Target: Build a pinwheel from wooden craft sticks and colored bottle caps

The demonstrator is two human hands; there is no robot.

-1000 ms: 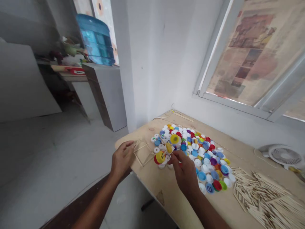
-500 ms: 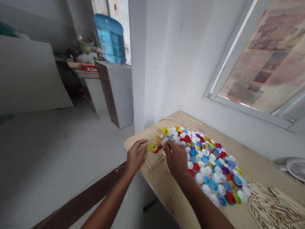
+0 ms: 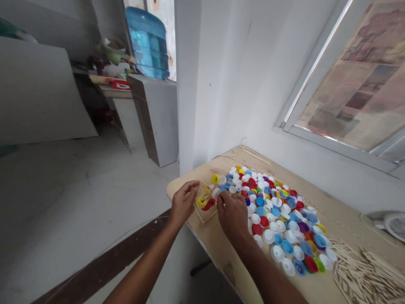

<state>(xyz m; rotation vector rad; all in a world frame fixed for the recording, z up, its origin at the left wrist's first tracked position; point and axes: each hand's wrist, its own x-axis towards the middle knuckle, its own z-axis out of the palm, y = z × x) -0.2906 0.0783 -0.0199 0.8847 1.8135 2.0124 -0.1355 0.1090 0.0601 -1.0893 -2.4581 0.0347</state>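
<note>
A small frame of thin wooden sticks (image 3: 202,217) with yellow bottle caps (image 3: 201,201) fixed on it lies at the left corner of the wooden table (image 3: 221,245). My left hand (image 3: 183,202) pinches the frame's left side, fingers curled. My right hand (image 3: 231,214) is closed in a pinch on the frame's right side, next to a red cap (image 3: 208,205). Another yellow cap (image 3: 215,179) sits just behind the frame.
Several coloured bottle caps (image 3: 278,223) spread over the table to the right of my hands. A pile of wooden sticks (image 3: 367,274) lies at the right edge, a small white fan (image 3: 394,226) behind it. A white wall, a paper-covered window and a blue water jug (image 3: 147,44) stand beyond.
The view has swung left and down. Both hands have drawn closer together on the stick frame, which now sits lower on the table's corner.
</note>
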